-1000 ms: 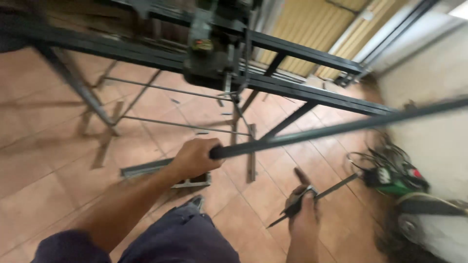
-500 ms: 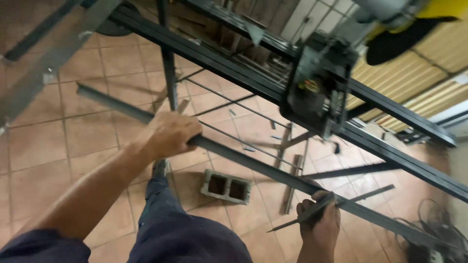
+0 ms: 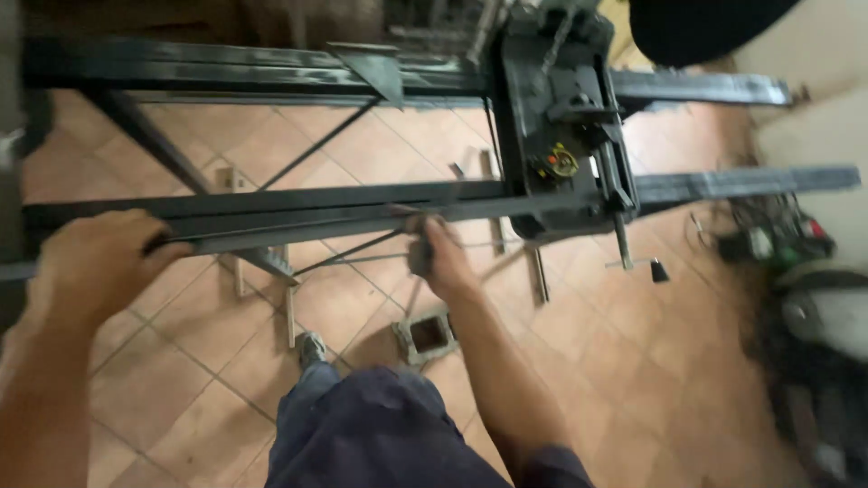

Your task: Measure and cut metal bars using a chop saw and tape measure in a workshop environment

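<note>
The person wore dark navy trousers [image 3: 380, 434] and a grey shoe [image 3: 312, 348]. Both forearms were bare, with no sleeves, gloves, watch or rings on the left hand [image 3: 95, 267] or right hand [image 3: 445, 262].

Motion-blurred clutter [image 3: 796, 271] at right, left hand [image 3: 95, 262] fingertips behind the long metal bar [image 3: 316, 226]

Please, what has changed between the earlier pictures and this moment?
The right hand, earlier low and apart from the bar with a thin tool, has come up to the long dark metal bar, a dark object in it. The bar now lies on the metal frame. The left hand still grips the bar.
</note>
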